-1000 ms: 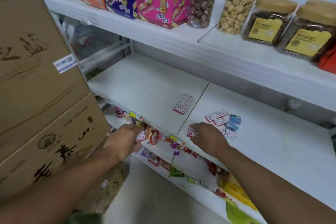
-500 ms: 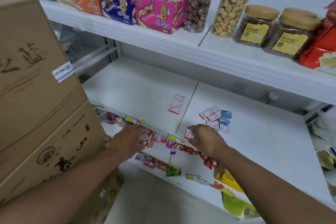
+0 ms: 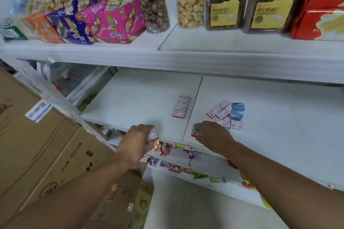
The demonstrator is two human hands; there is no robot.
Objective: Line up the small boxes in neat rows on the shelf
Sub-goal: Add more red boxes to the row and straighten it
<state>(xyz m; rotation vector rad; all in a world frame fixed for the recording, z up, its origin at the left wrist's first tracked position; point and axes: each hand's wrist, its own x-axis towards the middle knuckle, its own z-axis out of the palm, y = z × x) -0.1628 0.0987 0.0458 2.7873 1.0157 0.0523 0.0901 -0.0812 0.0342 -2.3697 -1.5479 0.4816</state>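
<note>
A small box [image 3: 151, 134] is gripped by the left hand [image 3: 136, 140] at the shelf [image 3: 141, 98] edge. Another box [image 3: 195, 133] is pinched by the right hand [image 3: 212, 136]; loose boxes [image 3: 224, 112] lie just beyond it.

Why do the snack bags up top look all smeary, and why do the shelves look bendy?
In the head view, the snack bags at upper left are smeared by motion blur, while the small boxes on the middle shelf are sharper; the wide-angle lens bows the shelf edges; the light is soft and even, with no harsh glare.
</note>
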